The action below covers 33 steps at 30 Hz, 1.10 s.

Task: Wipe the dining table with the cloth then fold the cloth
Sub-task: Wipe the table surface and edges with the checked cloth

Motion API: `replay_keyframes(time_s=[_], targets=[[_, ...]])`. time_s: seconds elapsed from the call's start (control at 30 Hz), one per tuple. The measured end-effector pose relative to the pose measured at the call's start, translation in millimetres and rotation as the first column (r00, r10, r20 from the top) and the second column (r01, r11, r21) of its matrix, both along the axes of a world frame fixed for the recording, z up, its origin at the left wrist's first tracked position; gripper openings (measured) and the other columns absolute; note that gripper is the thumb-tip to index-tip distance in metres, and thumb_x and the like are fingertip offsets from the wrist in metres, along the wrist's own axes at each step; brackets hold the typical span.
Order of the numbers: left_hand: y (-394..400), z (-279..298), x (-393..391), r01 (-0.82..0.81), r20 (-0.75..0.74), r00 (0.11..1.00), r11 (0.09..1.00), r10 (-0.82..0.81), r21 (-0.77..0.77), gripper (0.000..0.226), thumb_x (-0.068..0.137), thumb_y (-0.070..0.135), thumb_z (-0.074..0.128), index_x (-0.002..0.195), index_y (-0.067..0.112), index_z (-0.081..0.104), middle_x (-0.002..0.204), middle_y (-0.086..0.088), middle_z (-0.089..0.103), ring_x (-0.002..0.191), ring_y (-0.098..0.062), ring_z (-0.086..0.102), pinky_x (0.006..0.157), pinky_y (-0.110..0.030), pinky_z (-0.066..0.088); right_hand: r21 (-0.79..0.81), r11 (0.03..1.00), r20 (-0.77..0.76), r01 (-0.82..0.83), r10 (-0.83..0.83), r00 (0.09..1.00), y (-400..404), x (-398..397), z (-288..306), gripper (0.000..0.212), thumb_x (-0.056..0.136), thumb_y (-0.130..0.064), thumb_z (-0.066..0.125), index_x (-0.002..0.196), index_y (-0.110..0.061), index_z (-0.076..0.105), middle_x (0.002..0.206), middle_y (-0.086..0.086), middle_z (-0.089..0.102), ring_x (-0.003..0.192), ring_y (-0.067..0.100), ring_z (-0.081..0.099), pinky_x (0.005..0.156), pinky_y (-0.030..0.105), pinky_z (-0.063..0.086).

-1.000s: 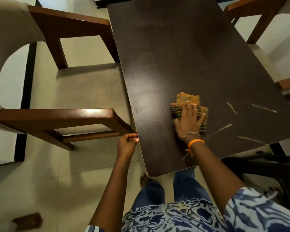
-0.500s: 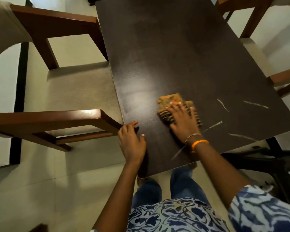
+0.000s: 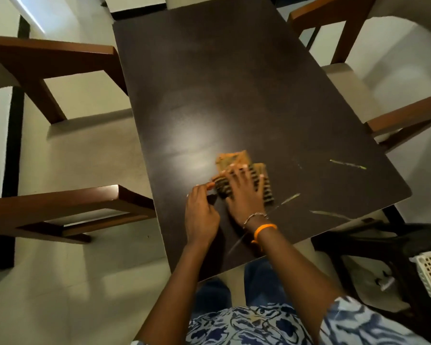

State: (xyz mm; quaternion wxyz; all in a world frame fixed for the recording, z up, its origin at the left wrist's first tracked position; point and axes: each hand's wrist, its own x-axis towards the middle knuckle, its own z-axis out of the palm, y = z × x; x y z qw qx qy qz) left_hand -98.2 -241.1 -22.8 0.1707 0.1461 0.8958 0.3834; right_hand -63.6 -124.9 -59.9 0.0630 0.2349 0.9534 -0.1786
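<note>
Both hands are now on the table [image 3: 234, 83], and that is the change I care about. A second ago my left hand [image 3: 201, 215] was off at the table's left edge, pinching the rim; half a second ago it had come up onto the top; now it sits just beside the cloth [image 3: 244, 175], thumb and forefinger drawn together at the cloth's near left corner. I cannot tell whether they have actually caught the fabric or only touch it. My right hand [image 3: 244, 192] lies flat on the cloth with fingers spread, pressing it to the table rather than gripping it, much as it did before.

The cloth itself is bunched, striped part under my palm and an orange part sticking out beyond my fingertips, near the front middle of the table. Pale streaks [image 3: 347, 164] show to the right of it, well apart from the cloth.

I judge that bringing the second hand in means wiping is giving way to folding, though those streaks suggest the right side may not be clean.
</note>
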Motion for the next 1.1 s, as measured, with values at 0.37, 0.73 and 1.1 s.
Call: replay_keyframes(time_s=[0.37,0.73,1.1], targets=[[96,0,11,0.030,-0.114,0.992,0.986,-0.049,-0.165,0.029,0.092,0.019,0.052,0.121,0.020,0.053,0.119,0.000,0.057,0.112,-0.019,0.053,0.086,-0.033,0.046,0.099,0.994,-0.052,-0.037,0.042,0.998,160,58,-4,0.064,0.074,-0.033,0.038,0.137,-0.024,0.042,0.149,0.004,0.036,0.141,0.026,0.024,0.111,0.057,0.014],[162,-5,26,0.038,-0.139,0.988,0.972,-0.072,-0.230,0.040,0.088,0.007,0.056,0.128,0.012,0.050,0.125,-0.006,0.056,0.121,-0.024,0.048,0.112,-0.043,0.033,0.090,0.906,-0.050,0.413,-0.410,0.911,287,87,2,0.060,0.081,-0.023,0.049,0.140,-0.024,0.036,0.153,0.004,0.026,0.144,0.025,0.012,0.114,0.057,0.001],[173,3,25,-0.123,-0.143,0.983,0.990,0.112,-0.071,0.053,0.090,0.030,0.028,0.136,0.007,0.043,0.136,-0.010,0.051,0.130,-0.026,0.045,0.118,-0.040,0.013,0.125,0.895,-0.016,-0.427,0.433,0.901,112,41,-14,0.070,0.075,-0.049,0.030,0.139,-0.021,0.033,0.147,0.000,0.040,0.139,0.023,0.028,0.109,0.051,0.015]])
